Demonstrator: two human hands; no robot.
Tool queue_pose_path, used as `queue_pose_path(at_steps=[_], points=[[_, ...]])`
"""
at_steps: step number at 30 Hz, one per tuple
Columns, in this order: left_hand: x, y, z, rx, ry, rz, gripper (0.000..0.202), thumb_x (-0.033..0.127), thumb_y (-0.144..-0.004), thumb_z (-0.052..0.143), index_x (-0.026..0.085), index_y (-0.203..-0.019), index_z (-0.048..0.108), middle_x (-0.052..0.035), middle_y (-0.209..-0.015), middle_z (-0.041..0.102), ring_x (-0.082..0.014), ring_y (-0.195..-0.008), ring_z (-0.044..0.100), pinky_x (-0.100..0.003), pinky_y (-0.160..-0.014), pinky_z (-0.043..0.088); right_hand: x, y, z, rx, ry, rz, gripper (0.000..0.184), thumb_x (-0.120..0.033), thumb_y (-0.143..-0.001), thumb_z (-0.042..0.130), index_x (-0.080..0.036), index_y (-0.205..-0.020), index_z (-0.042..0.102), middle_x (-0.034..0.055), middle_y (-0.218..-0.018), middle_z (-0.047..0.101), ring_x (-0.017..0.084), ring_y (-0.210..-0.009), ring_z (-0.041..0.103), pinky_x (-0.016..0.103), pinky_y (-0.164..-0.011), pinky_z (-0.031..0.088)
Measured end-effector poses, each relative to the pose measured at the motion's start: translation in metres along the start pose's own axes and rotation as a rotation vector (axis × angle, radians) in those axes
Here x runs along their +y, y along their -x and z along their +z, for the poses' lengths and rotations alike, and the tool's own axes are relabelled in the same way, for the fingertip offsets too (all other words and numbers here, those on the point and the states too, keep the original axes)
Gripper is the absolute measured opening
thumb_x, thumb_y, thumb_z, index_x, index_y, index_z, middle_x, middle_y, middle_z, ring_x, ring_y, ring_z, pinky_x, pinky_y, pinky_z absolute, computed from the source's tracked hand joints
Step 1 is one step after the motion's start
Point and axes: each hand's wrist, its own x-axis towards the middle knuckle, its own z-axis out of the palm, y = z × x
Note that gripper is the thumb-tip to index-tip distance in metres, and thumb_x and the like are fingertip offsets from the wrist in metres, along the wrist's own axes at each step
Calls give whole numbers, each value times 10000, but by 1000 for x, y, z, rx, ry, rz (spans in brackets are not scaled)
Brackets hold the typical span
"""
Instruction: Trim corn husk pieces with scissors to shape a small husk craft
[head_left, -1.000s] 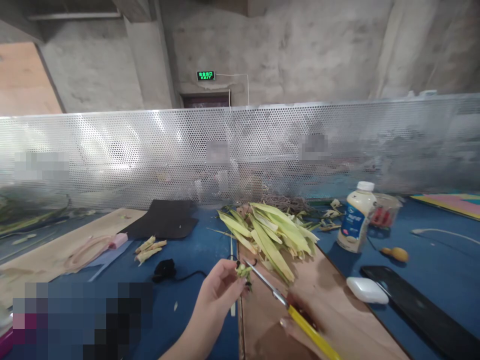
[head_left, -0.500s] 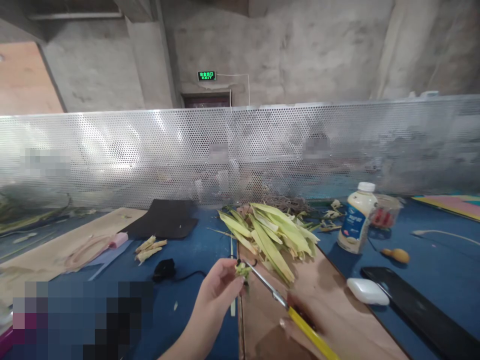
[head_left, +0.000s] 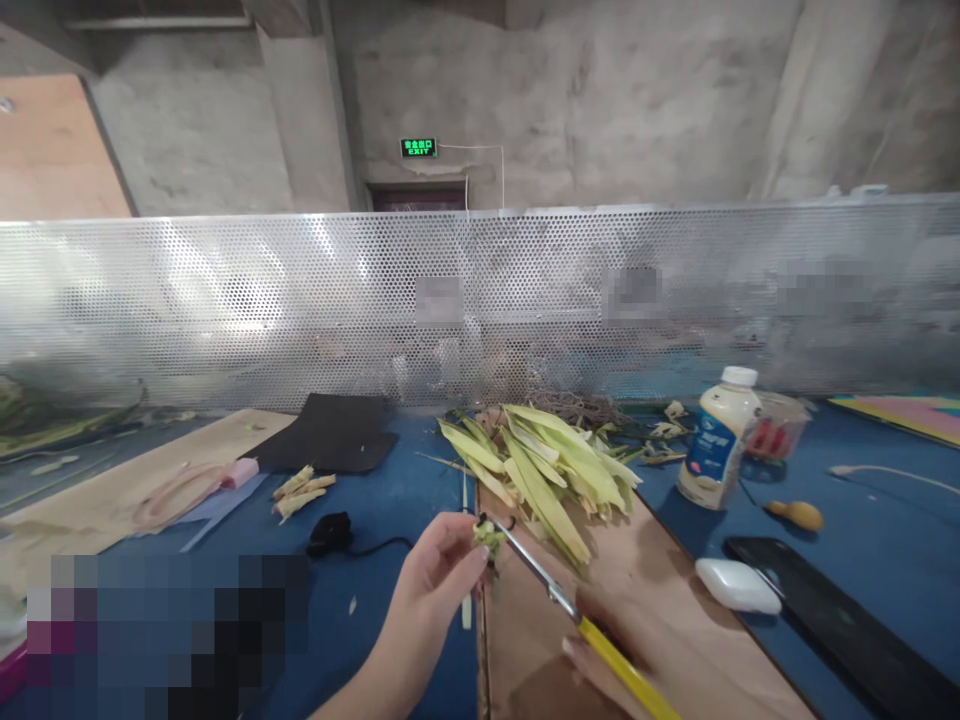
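Observation:
My left hand point(head_left: 435, 585) pinches a small green bundle point(head_left: 490, 540) with dark cord about it between thumb and fingers. In my right hand point(head_left: 637, 630), which is partly blurred, is a pair of yellow-handled scissors point(head_left: 551, 588). Their metal tips point up and left and meet the dark cord at the bundle's top; whether the blades are parted cannot be made out. Just beyond both hands, a pile of pale green corn husks point(head_left: 559, 455) lies on the brown board point(head_left: 525, 650). A black ball of cord point(head_left: 330, 534) rests left of my left hand, its strand trailing toward it.
To the right stand a milk bottle point(head_left: 718, 440) and a clear tub point(head_left: 780, 435). Nearby lie a small gourd point(head_left: 799, 514), a white case point(head_left: 739, 586) and a black phone point(head_left: 832, 610). Black sheet point(head_left: 330, 430) and husk pieces point(head_left: 300, 492) are left. A perforated metal screen point(head_left: 360, 300) closes the back.
The view has shifted slightly. Both hands, the scissors and the green bundle keep nearly the same positions relative to one another.

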Motion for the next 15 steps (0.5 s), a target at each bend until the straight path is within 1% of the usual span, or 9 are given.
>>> queue_pose_path(at_steps=[3, 7, 11, 15], points=[[-1, -1, -1, -11, 1, -12, 167, 269, -764, 613, 160, -871, 549, -16, -717, 605, -102, -582, 458, -222, -519, 346, -1, -1, -1, 10, 13, -2, 254, -342, -884, 461, -169, -1049, 546, 54, -1031, 567, 143, -827, 568, 317, -706, 495], [-2, -2, -2, -23, 2, -32, 155, 269, -772, 610, 165, -865, 544, -11, -717, 610, -99, -600, 466, -216, -530, 334, -1, -3, 0, 15, 32, 0, 250, -334, -879, 472, -173, -1058, 541, 58, -1043, 562, 142, -834, 566, 322, -710, 495], [-1, -1, -2, -11, 21, -38, 150, 270, -763, 623, 169, -847, 551, -4, -705, 602, -109, -644, 491, -218, -564, 347, 1, -6, 1, 27, 55, 3, 240, -347, -881, 466, -171, -1015, 558, 43, -980, 579, 135, -791, 570, 298, -672, 498], [2, 1, -1, 9, 14, -19, 139, 263, -748, 639, 165, -817, 569, 0, -687, 607, -101, -612, 479, -214, -557, 350, 6, -16, -4, 41, 75, 4, 252, -374, -886, 448, -168, -972, 563, 30, -884, 592, 114, -709, 565, 268, -609, 494]])
